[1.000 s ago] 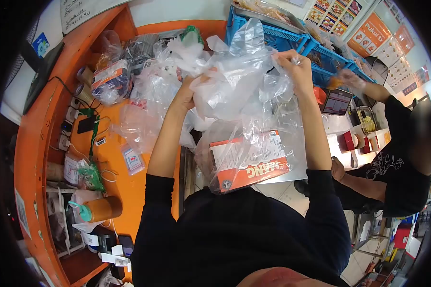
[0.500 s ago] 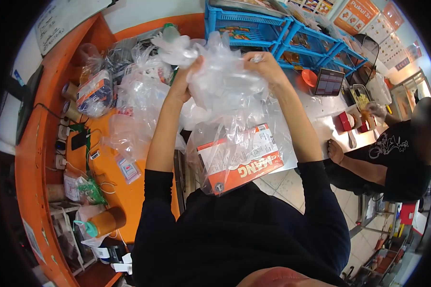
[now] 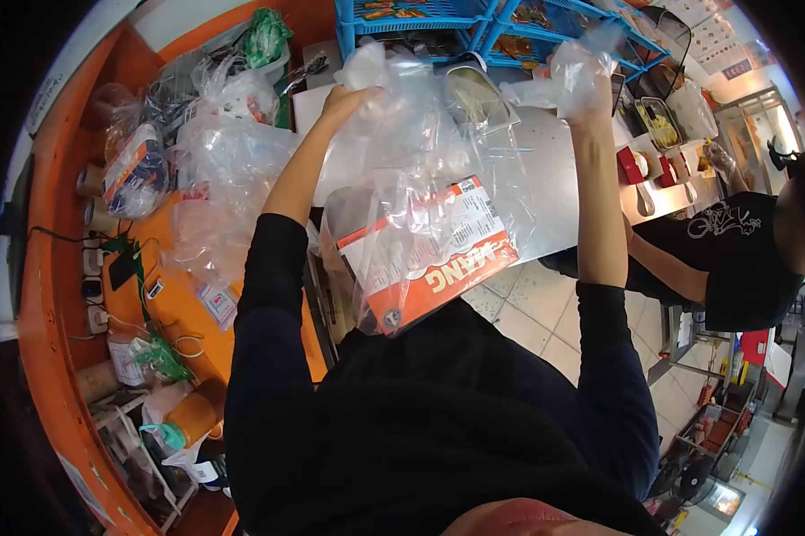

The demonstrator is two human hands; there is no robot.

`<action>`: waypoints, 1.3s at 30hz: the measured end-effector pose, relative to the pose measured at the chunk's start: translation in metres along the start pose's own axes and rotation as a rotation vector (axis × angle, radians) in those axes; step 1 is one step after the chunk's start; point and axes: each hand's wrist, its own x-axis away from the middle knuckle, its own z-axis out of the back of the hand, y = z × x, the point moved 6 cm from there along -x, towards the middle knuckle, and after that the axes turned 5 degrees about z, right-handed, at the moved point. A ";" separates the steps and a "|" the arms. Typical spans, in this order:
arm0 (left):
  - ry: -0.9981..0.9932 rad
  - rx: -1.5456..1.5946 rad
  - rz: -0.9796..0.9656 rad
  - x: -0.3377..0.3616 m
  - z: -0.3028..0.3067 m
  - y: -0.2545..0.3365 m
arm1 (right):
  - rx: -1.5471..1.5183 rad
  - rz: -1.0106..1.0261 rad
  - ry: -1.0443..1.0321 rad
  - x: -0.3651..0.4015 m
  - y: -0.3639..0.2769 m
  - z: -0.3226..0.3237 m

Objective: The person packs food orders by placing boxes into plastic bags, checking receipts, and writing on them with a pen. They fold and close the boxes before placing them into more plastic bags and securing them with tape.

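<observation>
A clear plastic bag hangs at the centre, and inside its lower part is a tilted orange and white box. My left hand is closed on the bag's gathered upper left part. Away to the right, my right hand is raised, with bunched clear plastic around it. Its fingers are mostly hidden by this plastic. Metal counter surface shows between the bag and my right arm.
More plastic bags lie on the orange table at left. Blue crates stand behind. An orange bottle is at lower left. A co-worker stands right, near red food boxes.
My right hand has moved right and up, away from my left hand, with plastic stretched out. The view has shifted, and the box sits slightly further left and higher.
</observation>
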 end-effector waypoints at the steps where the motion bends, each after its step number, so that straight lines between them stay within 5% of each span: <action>1: -0.039 0.015 -0.087 0.006 -0.004 0.008 | -0.003 -0.054 -0.080 0.006 -0.007 -0.011; 5: -0.145 0.268 0.109 0.046 0.003 0.062 | 0.059 -0.274 -0.355 0.022 -0.022 -0.062; 6: -0.247 0.347 0.006 0.064 0.000 0.088 | 0.291 -0.010 -0.306 0.015 -0.014 -0.049; 7: -0.350 0.423 -0.099 0.077 -0.001 0.109 | 0.729 -0.093 -0.288 0.004 0.006 -0.043; 8: -0.487 0.484 -0.009 0.082 -0.005 0.115 | 0.934 0.105 -0.143 0.007 0.010 -0.071; 11: -0.449 0.292 -0.095 0.085 -0.010 0.136 | 1.217 0.126 -0.276 -0.002 0.052 -0.089; 14: -0.315 0.253 -0.210 0.072 -0.002 0.140 | 0.933 0.064 0.026 -0.015 0.059 -0.061; 16: -0.359 0.147 -0.199 0.054 0.000 0.124 | 0.484 -0.017 0.266 -0.008 0.045 -0.035; 17: -0.363 0.155 -0.185 0.043 0.000 0.117 | 0.167 0.136 0.195 -0.018 0.044 0.004; 19: -0.222 -0.653 0.076 0.031 0.003 0.075 | -0.066 0.050 0.560 0.006 0.008 -0.002; 20: -0.107 -0.956 0.068 0.038 0.009 0.076 | 0.617 0.358 0.159 -0.005 -0.009 0.046; 21: 0.004 -0.989 0.085 0.049 0.022 0.083 | 0.030 0.105 0.328 0.017 -0.021 0.009; 22: 0.121 -1.023 0.095 0.064 0.038 0.099 | -0.236 0.084 -0.129 0.011 -0.027 0.002; 23: 0.002 -0.601 -0.171 0.102 0.037 0.143 | -0.497 0.066 -0.591 0.016 -0.039 -0.002; 24: -0.111 -0.168 -0.423 0.155 0.040 0.187 | -0.540 -0.045 -0.557 0.028 -0.042 -0.022; 26: -0.422 -0.174 -0.956 0.237 0.028 0.220 | -0.587 -0.152 -0.520 0.070 -0.050 -0.075; 28: -0.790 -0.860 -0.880 0.314 0.022 0.239 | -0.482 -0.346 -0.252 0.106 -0.026 -0.097; 29: -0.787 -0.859 -0.864 0.327 0.030 0.254 | -0.698 -0.420 -0.416 0.126 -0.007 -0.128; 31: -0.911 -1.064 -0.351 0.340 0.046 0.250 | -0.671 -0.779 -0.214 0.168 0.053 -0.154; 32: -0.905 -1.063 -0.332 0.354 0.051 0.256 | -0.070 -0.825 -0.281 0.178 0.063 -0.188; 33: -0.807 -1.073 -0.473 0.369 0.055 0.270 | 0.138 -0.910 -0.527 0.187 0.073 -0.214; 36: -0.654 -1.105 -0.600 0.401 0.049 0.278 | 0.541 -0.471 -1.258 0.207 0.099 -0.279; 38: -0.599 -1.135 -0.601 0.416 0.042 0.278 | 0.750 -0.060 -1.536 0.223 0.102 -0.302; 39: -0.392 -1.148 -0.673 0.421 0.046 0.285 | 0.826 0.099 -1.617 0.229 0.100 -0.308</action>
